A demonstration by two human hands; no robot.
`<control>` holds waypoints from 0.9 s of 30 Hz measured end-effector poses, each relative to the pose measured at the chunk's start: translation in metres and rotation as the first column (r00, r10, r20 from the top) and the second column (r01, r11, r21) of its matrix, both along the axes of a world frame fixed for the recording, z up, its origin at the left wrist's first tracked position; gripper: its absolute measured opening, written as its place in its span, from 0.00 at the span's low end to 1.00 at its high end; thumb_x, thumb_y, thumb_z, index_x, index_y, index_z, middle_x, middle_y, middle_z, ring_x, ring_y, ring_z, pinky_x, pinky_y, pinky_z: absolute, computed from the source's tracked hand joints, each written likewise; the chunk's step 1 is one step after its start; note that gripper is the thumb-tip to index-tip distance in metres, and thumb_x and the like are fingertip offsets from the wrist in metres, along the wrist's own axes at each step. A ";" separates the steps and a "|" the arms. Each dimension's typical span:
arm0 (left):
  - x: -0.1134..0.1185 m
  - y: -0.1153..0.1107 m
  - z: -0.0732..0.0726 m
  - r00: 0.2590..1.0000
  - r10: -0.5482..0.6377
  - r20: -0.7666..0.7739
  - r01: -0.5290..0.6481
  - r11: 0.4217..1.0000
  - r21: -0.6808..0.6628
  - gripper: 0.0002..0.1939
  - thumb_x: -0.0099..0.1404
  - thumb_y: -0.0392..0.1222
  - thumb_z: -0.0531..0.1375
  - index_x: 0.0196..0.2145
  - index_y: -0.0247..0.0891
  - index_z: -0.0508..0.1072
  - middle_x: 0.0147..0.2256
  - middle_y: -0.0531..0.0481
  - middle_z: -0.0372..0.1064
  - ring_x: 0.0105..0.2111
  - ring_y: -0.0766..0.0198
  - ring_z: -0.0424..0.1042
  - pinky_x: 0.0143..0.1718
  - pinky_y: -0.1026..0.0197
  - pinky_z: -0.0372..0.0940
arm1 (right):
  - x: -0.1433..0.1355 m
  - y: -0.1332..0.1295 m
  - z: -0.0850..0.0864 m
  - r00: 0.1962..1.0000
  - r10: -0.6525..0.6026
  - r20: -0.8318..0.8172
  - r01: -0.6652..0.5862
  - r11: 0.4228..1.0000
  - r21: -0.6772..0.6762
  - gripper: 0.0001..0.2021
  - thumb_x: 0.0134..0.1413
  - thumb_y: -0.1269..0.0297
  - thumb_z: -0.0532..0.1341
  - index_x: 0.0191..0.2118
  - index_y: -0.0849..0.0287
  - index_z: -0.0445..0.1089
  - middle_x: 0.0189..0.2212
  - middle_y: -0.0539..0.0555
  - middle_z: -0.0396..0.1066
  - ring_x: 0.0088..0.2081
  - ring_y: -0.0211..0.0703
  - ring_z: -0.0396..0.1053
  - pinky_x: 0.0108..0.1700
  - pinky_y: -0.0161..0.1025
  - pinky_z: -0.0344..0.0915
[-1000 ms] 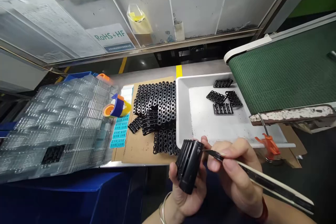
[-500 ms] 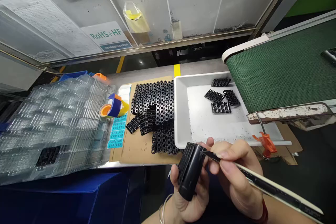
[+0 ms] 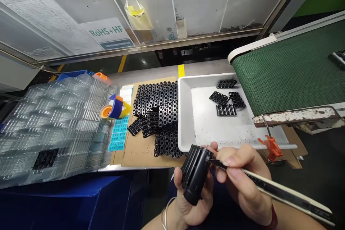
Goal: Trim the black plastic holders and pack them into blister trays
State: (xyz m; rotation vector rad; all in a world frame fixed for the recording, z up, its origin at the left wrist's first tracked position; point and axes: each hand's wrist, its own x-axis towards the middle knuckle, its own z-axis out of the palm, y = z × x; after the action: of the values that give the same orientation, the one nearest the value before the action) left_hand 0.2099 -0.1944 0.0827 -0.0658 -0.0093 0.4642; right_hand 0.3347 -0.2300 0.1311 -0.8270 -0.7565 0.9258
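A black ribbed plastic part is gripped in my left hand, tilted, with my fingers and thumb around its lower end. My right hand is closed on a utility knife with a pale handle. The knife's dark blade touches or nearly touches the upper right edge of the part. Beyond my hands, several similar black parts lie in a white tray. Many more black parts stand packed in rows on cardboard, with a few lying loose on top.
Stacked clear plastic trays fill the left, one holding a black part. A tape roll sits by blue labels. A green conveyor belt rises at right, with an orange-handled clamp below its end. A clear panel stands behind.
The view has shifted slightly. The blade has moved a little lower along the part's edge; both hands keep their hold.
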 end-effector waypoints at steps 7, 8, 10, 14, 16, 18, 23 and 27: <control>-0.014 0.014 0.006 0.865 0.346 -0.363 -0.157 0.874 0.459 0.40 0.50 0.59 0.74 0.60 0.58 0.71 0.62 0.53 0.68 0.62 0.55 0.68 0.61 0.59 0.65 | 0.033 0.005 0.002 0.988 -0.147 -0.038 0.145 0.987 -0.063 0.04 0.62 0.59 0.68 0.41 0.49 0.79 0.31 0.45 0.77 0.36 0.32 0.75 0.57 0.34 0.71; -0.015 0.017 0.008 0.837 0.398 -0.377 -0.175 0.846 0.504 0.42 0.48 0.59 0.74 0.60 0.58 0.70 0.60 0.53 0.70 0.60 0.54 0.69 0.61 0.57 0.66 | 0.038 0.005 0.001 0.989 -0.144 -0.023 0.142 0.986 -0.088 0.06 0.60 0.57 0.69 0.41 0.49 0.80 0.30 0.45 0.77 0.36 0.32 0.74 0.52 0.32 0.73; -0.014 0.023 0.012 0.813 0.448 -0.373 -0.204 0.818 0.539 0.44 0.47 0.63 0.74 0.61 0.55 0.70 0.54 0.50 0.72 0.56 0.54 0.72 0.59 0.56 0.67 | 0.047 0.002 -0.001 0.996 -0.091 -0.010 0.088 0.981 -0.172 0.08 0.59 0.53 0.69 0.39 0.49 0.81 0.27 0.47 0.76 0.33 0.32 0.73 0.42 0.28 0.73; -0.010 0.031 0.018 0.883 0.334 -0.328 -0.183 0.891 0.416 0.47 0.49 0.70 0.69 0.63 0.50 0.69 0.47 0.48 0.72 0.50 0.54 0.74 0.48 0.55 0.76 | 0.050 -0.003 -0.002 0.998 0.048 -0.038 -0.058 0.926 -0.374 0.08 0.59 0.55 0.69 0.34 0.52 0.81 0.23 0.48 0.73 0.26 0.31 0.71 0.31 0.24 0.70; -0.009 0.034 0.021 0.923 0.232 -0.308 -0.124 0.935 0.333 0.47 0.53 0.73 0.64 0.64 0.47 0.68 0.44 0.47 0.73 0.44 0.55 0.77 0.37 0.59 0.78 | 0.048 -0.005 -0.003 0.994 0.074 -0.083 -0.103 0.899 -0.426 0.07 0.56 0.57 0.71 0.33 0.53 0.79 0.23 0.47 0.72 0.24 0.31 0.71 0.28 0.24 0.69; -0.010 0.036 0.023 0.941 0.154 -0.302 -0.070 0.960 0.271 0.46 0.59 0.76 0.57 0.65 0.44 0.67 0.43 0.45 0.73 0.40 0.56 0.78 0.30 0.62 0.78 | 0.045 -0.005 -0.004 0.991 0.068 -0.117 -0.115 0.883 -0.454 0.08 0.55 0.58 0.73 0.32 0.54 0.77 0.22 0.47 0.72 0.24 0.31 0.70 0.27 0.24 0.68; -0.010 0.037 0.025 0.944 0.042 -0.326 0.024 0.980 0.196 0.42 0.66 0.74 0.46 0.65 0.42 0.67 0.55 0.39 0.70 0.37 0.56 0.79 0.24 0.63 0.76 | 0.039 -0.005 -0.005 0.972 0.117 -0.203 -0.206 0.840 -0.501 0.15 0.60 0.53 0.68 0.29 0.57 0.72 0.21 0.49 0.74 0.22 0.31 0.69 0.26 0.24 0.66; -0.010 0.034 0.026 0.946 -0.024 -0.323 0.080 0.984 0.162 0.39 0.71 0.69 0.42 0.65 0.41 0.67 0.56 0.35 0.72 0.37 0.57 0.80 0.23 0.65 0.75 | 0.031 -0.003 -0.006 0.931 0.151 -0.332 -0.311 0.804 -0.507 0.16 0.59 0.53 0.69 0.28 0.59 0.70 0.20 0.48 0.73 0.20 0.30 0.68 0.23 0.24 0.64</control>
State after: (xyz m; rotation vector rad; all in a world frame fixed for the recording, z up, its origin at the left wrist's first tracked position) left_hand 0.1995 -0.1601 0.1089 0.1811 0.2708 0.4151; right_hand 0.3654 -0.2330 0.1252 -1.0918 -0.3393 1.4937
